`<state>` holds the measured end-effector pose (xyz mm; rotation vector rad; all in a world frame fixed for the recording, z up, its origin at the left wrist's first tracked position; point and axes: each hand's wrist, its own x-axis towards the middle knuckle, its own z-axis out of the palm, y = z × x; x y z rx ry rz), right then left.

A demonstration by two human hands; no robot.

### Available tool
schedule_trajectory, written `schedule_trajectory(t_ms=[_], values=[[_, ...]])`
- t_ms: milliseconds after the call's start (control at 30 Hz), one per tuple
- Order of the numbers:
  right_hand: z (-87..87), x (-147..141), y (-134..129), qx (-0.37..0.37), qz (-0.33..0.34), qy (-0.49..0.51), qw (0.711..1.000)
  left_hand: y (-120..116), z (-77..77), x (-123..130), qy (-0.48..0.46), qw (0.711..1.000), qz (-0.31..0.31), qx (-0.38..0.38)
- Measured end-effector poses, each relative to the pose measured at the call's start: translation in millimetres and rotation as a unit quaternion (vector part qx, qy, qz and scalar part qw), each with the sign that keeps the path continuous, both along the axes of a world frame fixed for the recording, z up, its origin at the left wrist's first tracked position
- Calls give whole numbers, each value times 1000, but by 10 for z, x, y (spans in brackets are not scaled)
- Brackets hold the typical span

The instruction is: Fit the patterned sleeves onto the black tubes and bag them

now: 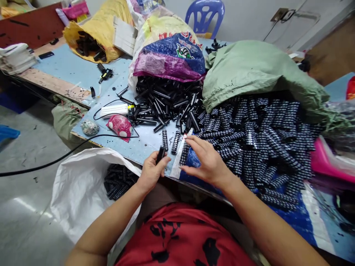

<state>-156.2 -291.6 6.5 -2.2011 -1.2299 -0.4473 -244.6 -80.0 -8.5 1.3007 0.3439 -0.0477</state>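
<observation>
Tbl edge, here we are: L hand point(151, 170) has a black piece point(160, 155) pinched btwn thumb and fingers, right by the near rim of the blue table point(148, 142). R hand point(206, 159) is close by, thumb and fingers spread wide, w/ nothing in its grip that we can see; can't tell if a fingertip touches what's under it. Two patterned tubes point(175, 142) lie just past our hands, w/ tiny bits point(171, 140) btwn them.

Risks, quick: a loose pinch could drop our piece over the rim, poss. into the white sack point(74, 188) gaping below, where dark on dark it'd be hard to spot. Tiny bits look loose, so a knuckle brush would prob. scatter 'em. R forearm's near the big tube heap point(249, 147); if it swings out, round tubes at the edge might roll off. And that black cable point(83, 140) loops by the pink pouch point(120, 126): snag it, and the pouch could get dragged along.
</observation>
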Motion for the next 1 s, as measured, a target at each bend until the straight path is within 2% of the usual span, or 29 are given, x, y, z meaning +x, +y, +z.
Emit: schedule_trajectory(t_ms=[133, 200, 233, 267, 333, 367, 433, 500, 567, 667, 733, 833, 933, 1000], values=[[31, -431, -98, 84, 26, 53, 995, -183, 74, 16, 18, 991, -132, -13], [-27, -581, -118, 136, 15, 149, 979, -282, 83, 0, 19, 988, -151, -15], [-63, -637, -113, 185, -3, 215, 959, -337, 78, -16, 14, 988, -150, -10], [-97, -683, -96, 243, -25, 289, 926, -398, 67, -35, 5, 989, -145, 2], [-143, -745, -30, 349, -76, 423, 833, -537, 36, -80, -35, 991, -125, 42], [-149, -760, 11, 386, -99, 468, 789, -610, 18, -103, -60, 989, -115, 68], [-126, -760, 78, 431, -138, 521, 724, -740, -11, -145, -105, 982, -101, 116], [-71, -730, 86, 480, -167, 533, 676, -818, -24, -180, -123, 978, -93, 140], [-10, -694, 27, 528, -180, 542, 629, -838, -17, -201, -106, 983, -78, 130], [53, -671, -102, 551, -171, 570, 585, -826, 20, -195, -53, 994, -61, 73], [68, -681, -141, 551, -158, 581, 578, -854, 49, -167, -36, 996, -64, 46], [54, -702, -102, 568, -158, 547, 594, -967, 74, -104, -61, 993, -73, 69], [-8, -706, -65, 531, -188, 501, 657, -1065, 79, -47, -92, 985, -92, 110], [-69, -706, -121, 454, -190, 472, 731, -1067, 88, -30, -88, 985, -101, 106]])
